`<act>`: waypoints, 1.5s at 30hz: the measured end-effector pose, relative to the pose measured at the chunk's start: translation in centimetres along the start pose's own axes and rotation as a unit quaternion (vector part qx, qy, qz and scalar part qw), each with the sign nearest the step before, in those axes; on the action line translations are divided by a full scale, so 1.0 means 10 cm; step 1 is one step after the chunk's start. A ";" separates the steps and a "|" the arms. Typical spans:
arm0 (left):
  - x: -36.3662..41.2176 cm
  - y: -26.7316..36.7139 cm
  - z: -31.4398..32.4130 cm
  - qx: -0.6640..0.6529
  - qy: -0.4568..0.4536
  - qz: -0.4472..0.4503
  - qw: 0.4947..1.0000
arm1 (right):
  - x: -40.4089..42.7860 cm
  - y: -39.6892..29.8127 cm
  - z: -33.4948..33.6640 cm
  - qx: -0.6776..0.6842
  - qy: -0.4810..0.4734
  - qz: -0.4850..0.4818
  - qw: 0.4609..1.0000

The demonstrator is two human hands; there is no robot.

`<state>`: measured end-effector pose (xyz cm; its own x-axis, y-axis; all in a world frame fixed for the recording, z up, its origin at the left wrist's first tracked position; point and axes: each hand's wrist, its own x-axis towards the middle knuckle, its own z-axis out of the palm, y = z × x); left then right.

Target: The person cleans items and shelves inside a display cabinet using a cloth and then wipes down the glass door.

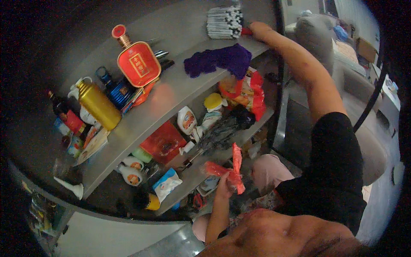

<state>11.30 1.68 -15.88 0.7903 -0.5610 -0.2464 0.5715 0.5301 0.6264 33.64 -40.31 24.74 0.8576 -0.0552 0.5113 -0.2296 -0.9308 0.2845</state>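
Observation:
My left hand (226, 184) is closed around crumpled red plastic bags (236, 170), in front of the lower shelf. My right hand (261, 31) reaches to the right end of the upper shelf, its fingers closed on a small red object (246, 31), mostly hidden. That object lies against a bundle of thin white sticks with dark tips (224, 23). Nearer to me, a purple fuzzy cloth (218, 60) hangs partly over the shelf's edge.
On the grey upper shelf (189, 86) stand a red bottle (139, 64), a gold bottle (98, 104) and a blue bottle (119, 93). The shelf below holds white bottles (187, 120), a red box (163, 142), a black plastic bag (221, 128) and a red-orange bag (245, 93).

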 end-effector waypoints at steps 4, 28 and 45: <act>0.07 -0.06 -0.29 -0.020 -0.028 0.007 0.999 | -0.18 -0.43 -0.32 -0.044 0.086 -0.011 0.995; 0.06 -0.04 -0.20 -0.041 -0.016 -0.006 0.999 | 0.17 -2.81 -1.48 0.716 -0.131 -0.225 0.647; 0.07 -0.06 -0.28 0.040 0.017 -0.004 0.999 | 0.99 -1.15 -0.59 0.604 0.018 -0.170 0.778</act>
<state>12.12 2.70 -18.49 0.7938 -0.5418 -0.2762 0.5594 0.4724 0.6812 42.09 -28.01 31.29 0.7558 0.2580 0.6019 0.6267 -0.5513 -0.5507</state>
